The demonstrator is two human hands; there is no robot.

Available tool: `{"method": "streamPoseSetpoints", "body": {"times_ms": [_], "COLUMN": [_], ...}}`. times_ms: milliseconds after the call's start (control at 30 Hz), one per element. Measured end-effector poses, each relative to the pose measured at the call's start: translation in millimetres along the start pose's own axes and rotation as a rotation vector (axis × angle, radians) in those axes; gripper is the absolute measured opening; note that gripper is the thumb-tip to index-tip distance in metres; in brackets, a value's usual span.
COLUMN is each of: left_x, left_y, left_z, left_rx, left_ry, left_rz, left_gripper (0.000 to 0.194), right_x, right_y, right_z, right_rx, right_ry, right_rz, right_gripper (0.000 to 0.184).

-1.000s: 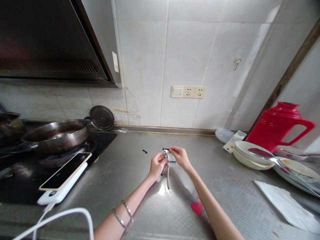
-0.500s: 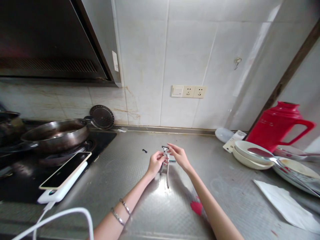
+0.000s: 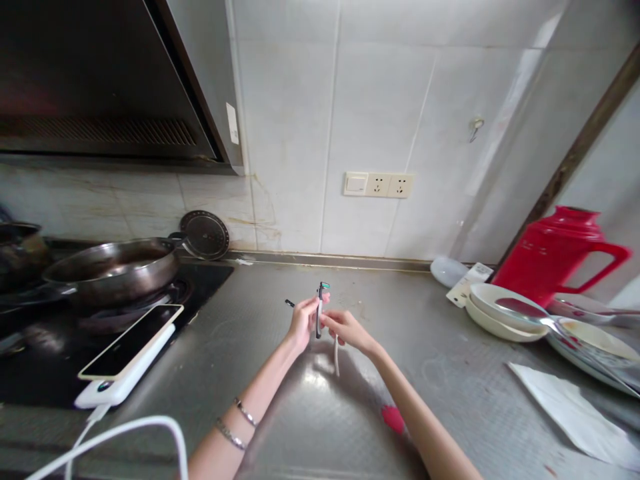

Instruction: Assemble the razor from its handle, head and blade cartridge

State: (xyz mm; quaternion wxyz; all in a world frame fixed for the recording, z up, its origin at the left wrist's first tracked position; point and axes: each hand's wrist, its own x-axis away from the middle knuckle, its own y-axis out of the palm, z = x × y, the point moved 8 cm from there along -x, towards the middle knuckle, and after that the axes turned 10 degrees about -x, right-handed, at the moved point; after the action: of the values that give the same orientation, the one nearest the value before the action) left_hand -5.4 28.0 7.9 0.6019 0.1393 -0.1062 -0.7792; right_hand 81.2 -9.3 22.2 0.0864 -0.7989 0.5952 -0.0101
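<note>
Upright between my hands is a razor (image 3: 319, 320) with a dark handle and a small head bearing a green strip at the top. My left hand (image 3: 301, 320) is closed around it from the left. From the right, the bent fingers of my right hand (image 3: 347, 328) pinch at the handle. A slim pale stick (image 3: 337, 360) shows below my right hand; its upper end is hidden, and I cannot tell whether the hand touches it. Just left of my left hand, a small black piece (image 3: 289, 303) lies on the metal counter (image 3: 280, 413).
A pan (image 3: 115, 270) sits on the black cooktop at left. A phone (image 3: 133, 341) rests on a white power bank with a cable. To the right are stacked bowls (image 3: 487, 327), a red flask (image 3: 550, 253) and a paper napkin (image 3: 575, 413). Something red (image 3: 393, 418) lies beside my right forearm.
The razor has been turned, so its head now faces differently and shows its green strip. My right hand has moved down from the head to the handle.
</note>
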Motion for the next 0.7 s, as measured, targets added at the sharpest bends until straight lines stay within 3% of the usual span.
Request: {"method": "streamPoseSetpoints", "body": {"times_ms": [100, 233, 367, 500, 700], "left_x": [0.0, -2.9, -8.2, -10.8, -13.8], "left_y": [-0.3, -2.6, -25.3, -58.1, -73.1], "left_z": [-4.4, -9.0, -6.3, 2.3, 7.7], "left_rx": [-0.014, -0.08, -0.237, -0.283, -0.257], "left_ry": [-0.017, -0.022, 0.003, 0.022, 0.02], "left_rz": [0.0, 0.022, 0.203, 0.419, 0.468], "left_gripper": [0.032, 0.032, 0.029, 0.028, 0.027], "right_x": [0.8, -3.1, -8.6, -8.2, 1.6], "right_y": [13.2, 12.2, -0.1, -9.6, -8.0], "right_z": [-3.1, -1.9, 9.5, 26.4, 32.4], "right_rx": [0.011, 0.038, 0.16, 0.372, 0.686], "right_ry": [-0.012, -0.065, -0.085, 0.002, 0.197], "right_rz": [-0.013, 0.075, 0.206, 0.32, 0.331], "right_gripper": [0.036, 0.035, 0.037, 0.037, 0.028]}}
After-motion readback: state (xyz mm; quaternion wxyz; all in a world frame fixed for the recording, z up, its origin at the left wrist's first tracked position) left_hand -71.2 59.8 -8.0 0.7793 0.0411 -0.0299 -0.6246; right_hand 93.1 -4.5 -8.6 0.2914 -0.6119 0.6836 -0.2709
